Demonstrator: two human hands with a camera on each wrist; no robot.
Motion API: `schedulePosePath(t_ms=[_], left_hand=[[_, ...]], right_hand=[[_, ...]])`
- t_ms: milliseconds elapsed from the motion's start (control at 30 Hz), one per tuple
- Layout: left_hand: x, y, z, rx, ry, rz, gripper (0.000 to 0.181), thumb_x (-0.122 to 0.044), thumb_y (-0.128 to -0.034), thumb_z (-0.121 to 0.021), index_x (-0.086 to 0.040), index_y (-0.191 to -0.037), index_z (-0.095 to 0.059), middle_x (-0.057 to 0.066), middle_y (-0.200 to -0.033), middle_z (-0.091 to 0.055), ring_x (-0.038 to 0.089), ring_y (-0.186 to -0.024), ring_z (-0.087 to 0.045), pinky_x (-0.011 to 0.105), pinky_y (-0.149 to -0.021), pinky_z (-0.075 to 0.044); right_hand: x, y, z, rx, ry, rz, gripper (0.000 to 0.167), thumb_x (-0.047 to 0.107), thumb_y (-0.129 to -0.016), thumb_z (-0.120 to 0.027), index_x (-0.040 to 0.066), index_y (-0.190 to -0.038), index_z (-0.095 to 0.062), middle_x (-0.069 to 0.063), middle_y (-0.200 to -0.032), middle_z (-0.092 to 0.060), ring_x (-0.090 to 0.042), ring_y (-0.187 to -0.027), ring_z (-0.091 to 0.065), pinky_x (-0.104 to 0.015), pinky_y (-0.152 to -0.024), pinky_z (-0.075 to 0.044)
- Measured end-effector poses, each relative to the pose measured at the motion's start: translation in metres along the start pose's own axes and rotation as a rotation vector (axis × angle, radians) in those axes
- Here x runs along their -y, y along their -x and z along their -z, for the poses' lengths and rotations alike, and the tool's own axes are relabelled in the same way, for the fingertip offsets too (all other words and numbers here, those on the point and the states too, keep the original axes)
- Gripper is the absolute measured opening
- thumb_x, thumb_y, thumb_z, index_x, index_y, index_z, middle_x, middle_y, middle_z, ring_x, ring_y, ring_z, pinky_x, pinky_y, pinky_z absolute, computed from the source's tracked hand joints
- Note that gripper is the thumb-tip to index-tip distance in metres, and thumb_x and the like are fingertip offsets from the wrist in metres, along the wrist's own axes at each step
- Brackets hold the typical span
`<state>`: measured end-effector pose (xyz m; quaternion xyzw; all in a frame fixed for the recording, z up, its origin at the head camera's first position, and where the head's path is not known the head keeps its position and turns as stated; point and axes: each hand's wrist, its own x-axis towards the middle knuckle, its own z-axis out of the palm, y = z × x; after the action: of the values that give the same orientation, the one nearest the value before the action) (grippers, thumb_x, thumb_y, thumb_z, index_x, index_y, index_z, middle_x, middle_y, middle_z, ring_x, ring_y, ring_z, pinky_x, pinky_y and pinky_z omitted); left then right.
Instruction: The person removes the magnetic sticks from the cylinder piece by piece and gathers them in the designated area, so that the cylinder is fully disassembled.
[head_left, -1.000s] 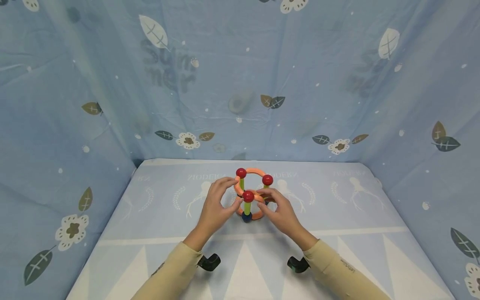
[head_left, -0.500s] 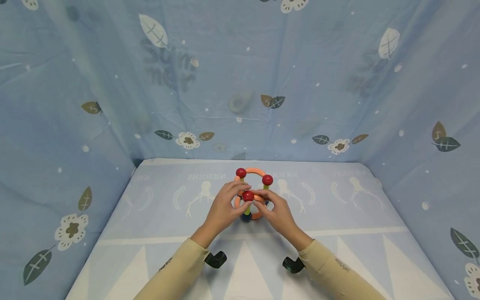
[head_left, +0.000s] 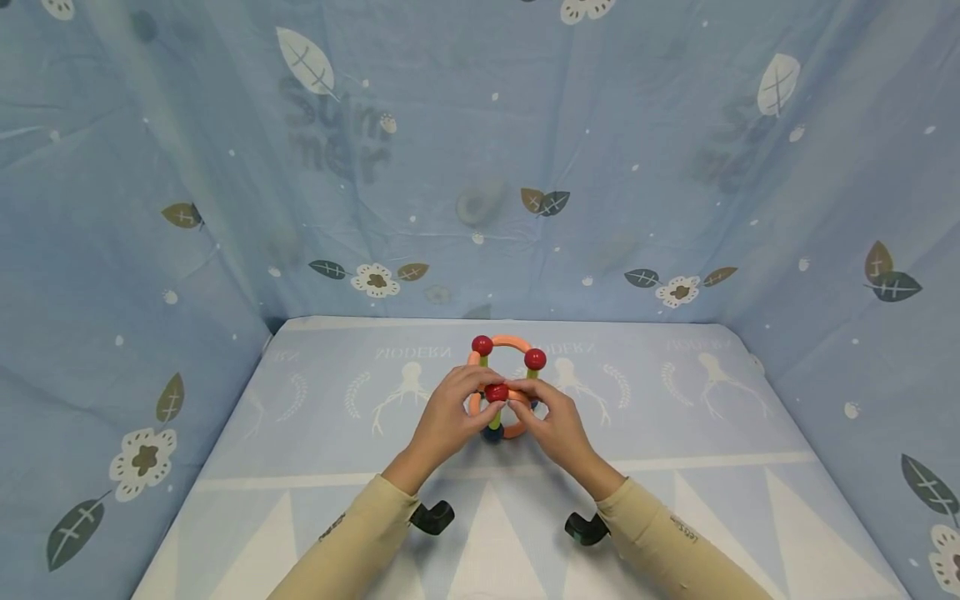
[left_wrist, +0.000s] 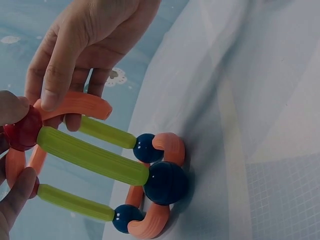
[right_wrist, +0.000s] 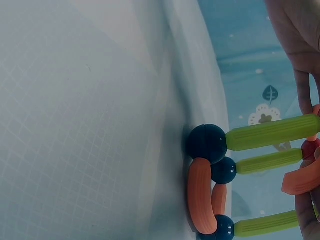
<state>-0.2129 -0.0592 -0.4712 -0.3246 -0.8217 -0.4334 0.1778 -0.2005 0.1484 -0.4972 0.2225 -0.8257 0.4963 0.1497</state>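
A small frame of building sticks and balls stands on the table, with red balls on top, upright green rods and dark blue balls at the bottom. My left hand (head_left: 450, 408) holds the near red ball (head_left: 497, 392) between thumb and fingers. Beside it my right hand (head_left: 557, 423) pinches an orange curved rod (left_wrist: 82, 105) by the end touching that ball; the rod's other end hangs free. Below the ball runs a green rod (left_wrist: 92, 155) into a blue ball (left_wrist: 167, 182). Another orange curved rod (right_wrist: 201, 196) joins two blue balls. My fingers partly hide the top ring.
Two more red balls, on the left (head_left: 482, 345) and on the right (head_left: 535, 359), top the frame's far side. Black wrist mounts (head_left: 432, 518) hang under both sleeves. Blue patterned cloth (head_left: 480, 167) walls off the table's back and sides.
Both hands have come together at the near red ball; the left moved right and took hold of it. Over the last half second little has moved.
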Motion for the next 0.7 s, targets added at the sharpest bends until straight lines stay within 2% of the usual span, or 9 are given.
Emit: schedulePosePath(t_ms=[333,700], left_hand=[[-0.0011,0.0004,-0.0001,-0.018,-0.008,-0.009,0.028,-0.015,-0.0898,-0.079,-0.017,-0.117,-0.072,-0.007,-0.117,-0.068,0.014,-0.115,-0.058,0.04,-0.097,-0.051],[-0.0005,-0.0001,-0.0019,-0.011,-0.002,-0.013,0.028,-0.015,-0.0905,-0.079,-0.016,-0.117,-0.071,-0.006,-0.118,-0.068,0.015,-0.113,-0.058,0.036,-0.093,-0.052]], right_hand=[[-0.0005,-0.0004,0.0002,-0.021,0.016,0.033,0.027,0.012,-0.095,-0.073,0.015,-0.122,-0.071,0.003,-0.111,-0.072,-0.012,-0.089,-0.064,-0.033,-0.076,-0.056],[-0.0027,-0.0002,0.0009,-0.014,0.006,-0.014,0.026,0.016,-0.097,-0.072,0.018,-0.122,-0.071,0.006,-0.11,-0.071,-0.011,-0.09,-0.063,-0.033,-0.078,-0.056]])
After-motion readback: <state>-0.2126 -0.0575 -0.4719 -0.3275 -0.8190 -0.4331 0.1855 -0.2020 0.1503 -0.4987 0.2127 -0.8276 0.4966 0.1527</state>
